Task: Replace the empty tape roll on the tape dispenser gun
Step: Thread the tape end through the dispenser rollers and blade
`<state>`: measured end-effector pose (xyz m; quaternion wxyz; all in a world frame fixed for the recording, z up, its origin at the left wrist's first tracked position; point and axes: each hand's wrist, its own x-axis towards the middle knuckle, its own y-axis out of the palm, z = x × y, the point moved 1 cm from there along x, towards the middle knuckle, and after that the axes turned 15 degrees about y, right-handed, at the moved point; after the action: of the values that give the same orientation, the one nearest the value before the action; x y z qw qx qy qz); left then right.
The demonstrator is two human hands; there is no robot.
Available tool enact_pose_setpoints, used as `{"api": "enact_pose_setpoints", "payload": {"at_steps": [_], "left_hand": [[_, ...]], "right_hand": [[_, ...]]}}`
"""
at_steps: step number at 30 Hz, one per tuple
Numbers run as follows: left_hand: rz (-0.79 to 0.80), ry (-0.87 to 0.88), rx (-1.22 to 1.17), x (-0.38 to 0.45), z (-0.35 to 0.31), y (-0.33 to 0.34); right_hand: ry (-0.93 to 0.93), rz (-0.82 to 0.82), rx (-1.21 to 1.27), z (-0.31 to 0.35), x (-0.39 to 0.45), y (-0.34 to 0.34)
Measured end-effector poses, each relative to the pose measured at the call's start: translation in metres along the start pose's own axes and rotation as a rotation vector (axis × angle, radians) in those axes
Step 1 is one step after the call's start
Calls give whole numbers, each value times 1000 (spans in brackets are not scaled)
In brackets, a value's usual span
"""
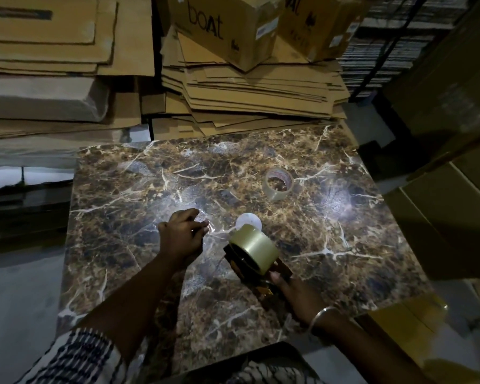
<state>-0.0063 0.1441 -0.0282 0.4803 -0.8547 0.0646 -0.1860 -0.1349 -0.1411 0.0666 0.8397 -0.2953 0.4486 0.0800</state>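
Both of my hands are over the dark brown marble-patterned bench (344,245) with its white veins. Left hand (184,236) sits near the middle of the slab, fingers curled and pinched on a clear, crinkled strip of tape (214,231) that runs toward the gun at its 3 o'clock. Right hand (291,293) is wrapped around the handle of the dark tape dispenser gun (250,268), thumb laid up along its side, and a thin silver bangle (320,314) circles that wrist.

Going by size: behind the bench at 12 o'clock rise tall stacks of flattened brown cardboard sheets (250,90), filling the far side from left to right. On top of them, at about 12 o'clock, a closed brown carton printed "boAt" (225,26) rests tilted, with a second carton (316,26) just beside it at 1 o'clock. More brown boxes (441,173) stand along the 3 o'clock edge.

On the gun's spindle sits a full, pale yellowish roll of packing tape (257,249), its broad face turned up toward me. A round white disc (248,223) shows just beyond that roll at its 11 o'clock. Well apart, at 1 o'clock from the gun, the nearly spent clear tape roll with a pale core (279,182) lies on the slab by itself.
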Motion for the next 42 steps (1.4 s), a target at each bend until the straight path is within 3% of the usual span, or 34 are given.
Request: {"api": "enact_pose_setpoints", "payload": {"at_steps": [5, 7, 12, 20, 27, 30, 33, 37, 42], "left_hand": [[175, 185, 14, -16, -31, 19], [287, 175, 56, -24, -34, 23], [379, 192, 155, -40, -29, 24], [366, 162, 168, -61, -37, 23], [377, 56, 104, -76, -48, 25], [382, -15, 55, -72, -58, 27], [394, -87, 34, -66, -72, 27], [377, -168, 37, -63, -87, 30], [382, -255, 14, -59, -108, 32]], "right_hand": [[78, -38, -75, -1, 1, 3], [70, -61, -55, -4, 0, 3], [114, -75, 308, -15, 0, 4], [266, 298, 828, -19, 0, -3], [276, 415, 1080, -16, 15, -14], [291, 427, 1046, -27, 33, -17], [320, 543, 1033, -41, 55, -19], [66, 690, 978, -37, 78, -31], [323, 568, 891, -62, 113, -39]]}}
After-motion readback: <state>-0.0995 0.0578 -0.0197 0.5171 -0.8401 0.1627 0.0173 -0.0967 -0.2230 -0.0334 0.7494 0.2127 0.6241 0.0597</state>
